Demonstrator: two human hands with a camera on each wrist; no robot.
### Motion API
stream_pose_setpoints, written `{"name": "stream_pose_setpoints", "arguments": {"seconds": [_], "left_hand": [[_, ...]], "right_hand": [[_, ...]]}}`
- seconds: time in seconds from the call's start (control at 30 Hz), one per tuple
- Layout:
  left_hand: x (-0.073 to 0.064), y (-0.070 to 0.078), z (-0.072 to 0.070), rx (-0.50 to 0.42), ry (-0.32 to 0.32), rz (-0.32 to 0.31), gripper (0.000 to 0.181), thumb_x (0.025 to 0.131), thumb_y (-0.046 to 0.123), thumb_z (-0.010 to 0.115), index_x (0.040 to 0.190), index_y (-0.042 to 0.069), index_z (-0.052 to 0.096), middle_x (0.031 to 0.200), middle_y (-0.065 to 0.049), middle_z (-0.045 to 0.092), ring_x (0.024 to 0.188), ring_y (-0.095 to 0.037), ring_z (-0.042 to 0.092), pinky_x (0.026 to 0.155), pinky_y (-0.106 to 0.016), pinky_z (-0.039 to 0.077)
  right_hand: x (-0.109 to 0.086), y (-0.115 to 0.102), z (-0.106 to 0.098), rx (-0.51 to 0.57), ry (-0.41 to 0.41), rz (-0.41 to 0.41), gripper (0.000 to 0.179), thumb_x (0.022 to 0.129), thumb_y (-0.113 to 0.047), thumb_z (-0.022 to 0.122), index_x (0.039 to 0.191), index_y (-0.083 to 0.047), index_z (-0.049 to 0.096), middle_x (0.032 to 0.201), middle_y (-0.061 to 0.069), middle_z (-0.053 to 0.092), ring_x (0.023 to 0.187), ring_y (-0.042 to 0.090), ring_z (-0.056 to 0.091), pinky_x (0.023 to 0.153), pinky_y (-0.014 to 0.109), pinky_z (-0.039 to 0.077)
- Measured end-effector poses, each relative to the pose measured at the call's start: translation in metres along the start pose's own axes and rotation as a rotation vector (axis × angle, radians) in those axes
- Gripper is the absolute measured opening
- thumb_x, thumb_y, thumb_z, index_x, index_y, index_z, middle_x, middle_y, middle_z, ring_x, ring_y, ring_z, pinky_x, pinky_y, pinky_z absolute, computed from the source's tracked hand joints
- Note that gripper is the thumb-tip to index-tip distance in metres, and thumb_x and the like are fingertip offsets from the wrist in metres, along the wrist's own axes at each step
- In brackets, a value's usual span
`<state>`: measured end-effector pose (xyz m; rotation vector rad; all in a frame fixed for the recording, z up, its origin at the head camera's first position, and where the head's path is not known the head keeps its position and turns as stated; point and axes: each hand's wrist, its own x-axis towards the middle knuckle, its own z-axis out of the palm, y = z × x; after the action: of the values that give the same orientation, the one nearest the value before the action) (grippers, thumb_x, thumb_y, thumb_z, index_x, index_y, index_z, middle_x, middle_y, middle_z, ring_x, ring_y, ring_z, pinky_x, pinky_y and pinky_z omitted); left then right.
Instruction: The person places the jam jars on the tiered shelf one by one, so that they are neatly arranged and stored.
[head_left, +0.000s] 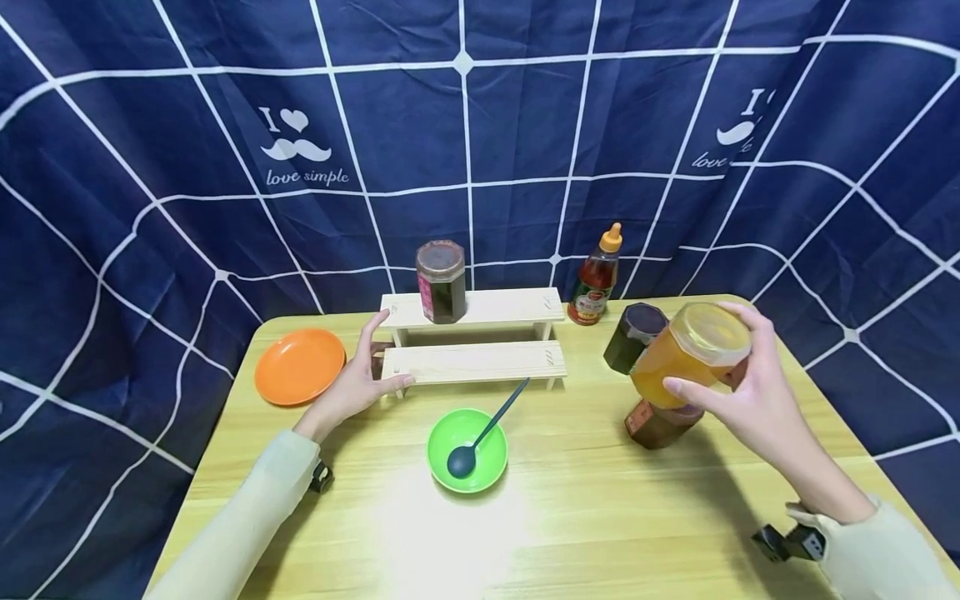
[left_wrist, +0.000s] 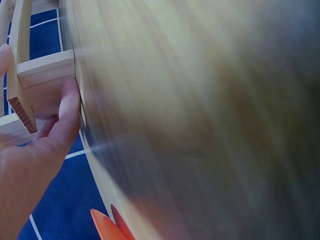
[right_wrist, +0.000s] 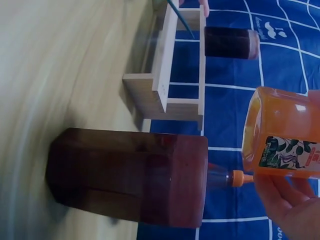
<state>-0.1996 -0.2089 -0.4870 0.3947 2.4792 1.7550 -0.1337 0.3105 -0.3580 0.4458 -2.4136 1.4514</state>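
Observation:
My left hand (head_left: 358, 379) grips the left end of a two-tier wooden rack (head_left: 474, 361), thumb on the lower shelf. In the left wrist view, fingers (left_wrist: 70, 110) reach around the rack's end. My right hand (head_left: 757, 400) holds a jar of orange-yellow contents (head_left: 686, 354), tilted and raised off the table. A patterned label on this jar shows in the right wrist view. Below it stands a reddish-brown jar (head_left: 654, 425), partly hidden in the head view. Just behind is a dark jar (head_left: 632, 340). Another dark jar with a pink label (head_left: 442, 287) sits on the upper shelf.
A sauce bottle with an orange nozzle (head_left: 595, 279) stands right of the rack. In front lies a green bowl (head_left: 491, 475) with a dark spoon (head_left: 462, 460) in it. An orange plate (head_left: 300, 367) is at the left. Blue curtain (head_left: 525, 125) hangs behind the table.

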Motion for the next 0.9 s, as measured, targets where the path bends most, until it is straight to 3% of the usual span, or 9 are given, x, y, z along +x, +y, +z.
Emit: {"name": "stream_pose_setpoints", "arguments": {"seconds": [0.37, 0.9], "left_hand": [[0.003, 0.002, 0.001, -0.006, 0.002, 0.01, 0.119, 0.094, 0.007, 0.089, 0.174, 0.037, 0.007, 0.153, -0.031, 0.047, 0.132, -0.046, 0.057, 0.106, -0.06, 0.049], [0.001, 0.0, 0.0, 0.002, 0.002, -0.003, 0.119, 0.094, 0.008, 0.089, 0.174, 0.04, 0.007, 0.153, -0.031, 0.047, 0.129, -0.046, 0.059, 0.106, -0.06, 0.048]], "right_hand": [[0.031, -0.002, 0.018, 0.001, -0.07, 0.027, 0.111, 0.083, 0.011, 0.09, 0.168, -0.026, 0.029, 0.142, 0.002, 0.052, 0.117, 0.012, 0.064, 0.091, 0.016, 0.054], [0.075, 0.002, 0.04, 0.173, -0.28, -0.003, 0.11, 0.084, 0.017, 0.086, 0.169, -0.022, 0.027, 0.148, 0.008, 0.049, 0.124, 0.023, 0.061, 0.096, 0.022, 0.055]]}}
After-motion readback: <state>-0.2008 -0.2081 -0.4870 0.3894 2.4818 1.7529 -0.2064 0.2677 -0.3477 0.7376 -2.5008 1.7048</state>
